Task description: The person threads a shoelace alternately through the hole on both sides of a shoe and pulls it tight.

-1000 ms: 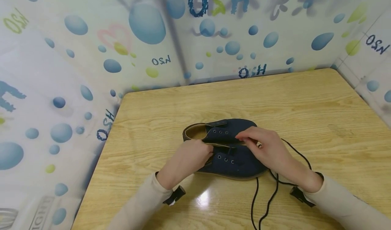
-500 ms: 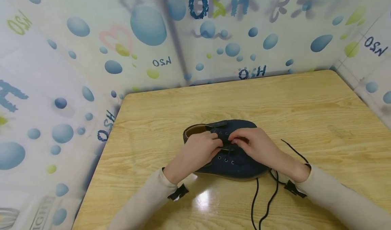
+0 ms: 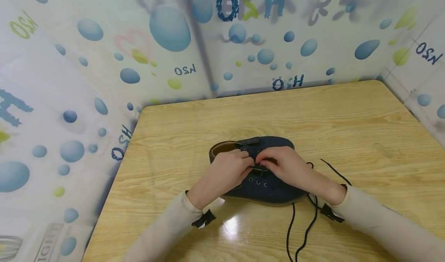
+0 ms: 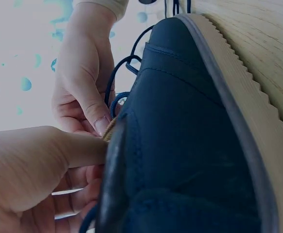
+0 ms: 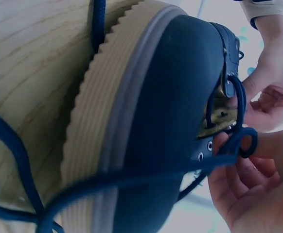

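Two dark blue shoes lie side by side on their soles, toes to the right: the far shoe (image 3: 276, 141) and the near shoe (image 3: 278, 192). My left hand (image 3: 227, 169) reaches over the openings, its thumb and fingers gripping the upper of a shoe by the lacing; the left wrist view shows the thumb at the flap's edge. My right hand (image 3: 286, 163) meets it there, thumb and fingertips pinching a dark shoelace (image 5: 238, 97) beside the eyelets (image 5: 209, 145). A tan tongue (image 5: 224, 116) shows between the flaps. In the head view, fingertips and pinched lace are partly hidden.
Loose black lace ends (image 3: 306, 231) trail toward the front edge, and another lace end (image 3: 335, 171) lies to the right. The wooden table (image 3: 174, 126) meets patterned walls (image 3: 215, 61) at the back and the left.
My right hand has moved left from the toe area to the lacing. My left hand has shifted right and away from me to meet it. The shoes stay nearly in place.
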### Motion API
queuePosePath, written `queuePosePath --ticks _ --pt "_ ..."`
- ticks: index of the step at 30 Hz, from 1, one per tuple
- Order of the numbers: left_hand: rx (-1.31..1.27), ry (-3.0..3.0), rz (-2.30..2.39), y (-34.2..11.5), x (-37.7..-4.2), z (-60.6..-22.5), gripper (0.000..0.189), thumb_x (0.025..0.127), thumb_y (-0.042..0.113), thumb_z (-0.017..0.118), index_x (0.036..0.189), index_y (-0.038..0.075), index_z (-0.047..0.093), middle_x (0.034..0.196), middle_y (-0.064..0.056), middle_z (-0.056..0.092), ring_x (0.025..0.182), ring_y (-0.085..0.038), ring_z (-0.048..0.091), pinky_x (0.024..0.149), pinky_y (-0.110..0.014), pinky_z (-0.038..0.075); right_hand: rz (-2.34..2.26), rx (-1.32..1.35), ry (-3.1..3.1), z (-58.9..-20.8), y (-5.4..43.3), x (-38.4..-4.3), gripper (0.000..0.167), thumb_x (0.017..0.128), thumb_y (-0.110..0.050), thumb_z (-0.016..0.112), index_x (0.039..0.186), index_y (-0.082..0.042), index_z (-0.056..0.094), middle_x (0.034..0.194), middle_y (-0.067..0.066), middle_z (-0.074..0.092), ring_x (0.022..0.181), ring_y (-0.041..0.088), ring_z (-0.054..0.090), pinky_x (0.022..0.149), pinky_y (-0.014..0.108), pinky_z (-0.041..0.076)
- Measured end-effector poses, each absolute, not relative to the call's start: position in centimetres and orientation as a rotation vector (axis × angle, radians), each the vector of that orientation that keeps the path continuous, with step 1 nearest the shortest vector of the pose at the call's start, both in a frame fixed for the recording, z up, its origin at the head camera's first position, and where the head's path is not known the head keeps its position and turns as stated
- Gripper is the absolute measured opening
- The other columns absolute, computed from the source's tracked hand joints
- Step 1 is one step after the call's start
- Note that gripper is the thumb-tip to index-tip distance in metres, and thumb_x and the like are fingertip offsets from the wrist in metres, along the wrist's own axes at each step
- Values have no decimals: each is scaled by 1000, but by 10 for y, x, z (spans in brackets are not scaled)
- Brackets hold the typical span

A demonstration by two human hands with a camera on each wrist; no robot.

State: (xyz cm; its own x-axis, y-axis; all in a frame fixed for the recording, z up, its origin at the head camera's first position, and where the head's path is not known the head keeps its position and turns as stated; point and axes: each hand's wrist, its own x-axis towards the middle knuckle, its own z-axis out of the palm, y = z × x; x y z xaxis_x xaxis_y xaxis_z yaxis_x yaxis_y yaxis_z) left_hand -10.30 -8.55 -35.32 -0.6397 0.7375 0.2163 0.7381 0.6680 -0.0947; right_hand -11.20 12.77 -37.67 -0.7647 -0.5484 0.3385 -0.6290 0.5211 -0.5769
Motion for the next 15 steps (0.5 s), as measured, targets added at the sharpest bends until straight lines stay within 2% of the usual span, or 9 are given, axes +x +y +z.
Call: queuePosePath --ticks 4,8,11,15 --pt "-1247 -2574 -91 -87 -105 -356 8 93 17 67 91 21 61 83 8 61 72 -8 52 61 -18 43 1040 1046 -2600 -379 125 -113 14 86 -5 74 95 -16 76 92 -3 72 81 10 67 69 24 53" --pt "-1376 -2470 -63 -89 -111 -356 15 96 13 63 89 24 70 84 6 54 74 -11 39 65 -19 34 1015 1051 -2591 -378 123 -114 12 86 -6 75 92 -15 78 89 -2 69 74 7 62 64 21 49" --pt "-1438 -2410 40 -90 -115 -354 20 98 17 60 98 29 76 84 6 53 75 -12 33 67 -22 30 996 1043 -2620 -377 122 -116 12 86 -6 74 93 -15 78 89 -1 71 73 8 62 64 21 49" --pt "-1491 -2362 156 -92 -118 -351 23 100 23 57 108 33 76 85 7 53 75 -13 32 68 -24 30 979 963 -2711 -374 120 -117 10 86 -8 75 92 -16 74 86 -3 73 74 8 66 66 22 52"
